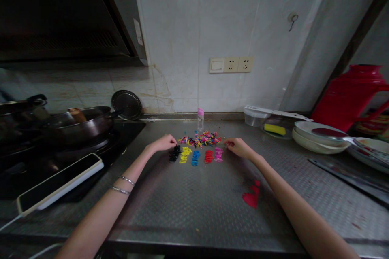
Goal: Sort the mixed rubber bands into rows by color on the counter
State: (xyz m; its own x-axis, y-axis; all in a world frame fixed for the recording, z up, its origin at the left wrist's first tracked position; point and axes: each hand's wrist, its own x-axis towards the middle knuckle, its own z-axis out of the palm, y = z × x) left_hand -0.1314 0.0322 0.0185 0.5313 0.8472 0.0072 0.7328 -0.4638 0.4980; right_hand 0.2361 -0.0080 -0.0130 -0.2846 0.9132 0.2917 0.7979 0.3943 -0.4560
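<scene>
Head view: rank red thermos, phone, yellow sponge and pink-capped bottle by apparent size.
1. red thermos.
2. phone, though nearer the camera.
3. yellow sponge and pink-capped bottle look alike.

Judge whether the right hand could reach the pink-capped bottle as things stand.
Probably yes. The right hand rests beside the mixed pile of bands, and the bottle stands upright just behind that pile. Only the low bands lie between them; nothing tall blocks the way.
</scene>
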